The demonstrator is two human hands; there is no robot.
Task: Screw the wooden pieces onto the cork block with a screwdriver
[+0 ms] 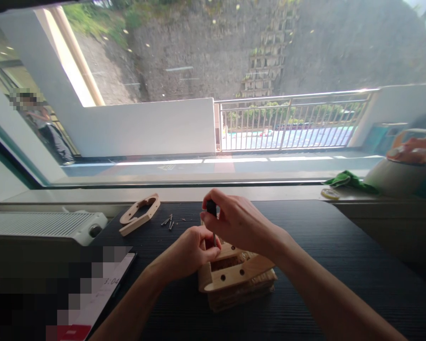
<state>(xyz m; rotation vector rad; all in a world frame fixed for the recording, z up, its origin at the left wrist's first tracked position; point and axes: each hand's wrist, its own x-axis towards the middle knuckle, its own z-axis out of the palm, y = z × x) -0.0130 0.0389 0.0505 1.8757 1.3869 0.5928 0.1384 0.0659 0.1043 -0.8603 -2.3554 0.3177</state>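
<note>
The right hand's grip (241, 220) clasps an upright screwdriver (211, 207) over the wooden frame (232, 276), mid-bench (341, 265); the left hand (195, 248) curls beside the shaft, hold unclear. Screws (171, 226) lie far left.

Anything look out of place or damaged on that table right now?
No damage that I can see. The small silver metal screws lie scattered loose on the black wood-grain table, near the pale wooden open frame; uncontained, they might roll off.

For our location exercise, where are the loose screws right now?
In the head view, the loose screws lie left of centre on the black table, between the separate wooden frame piece and the left hand.
</note>
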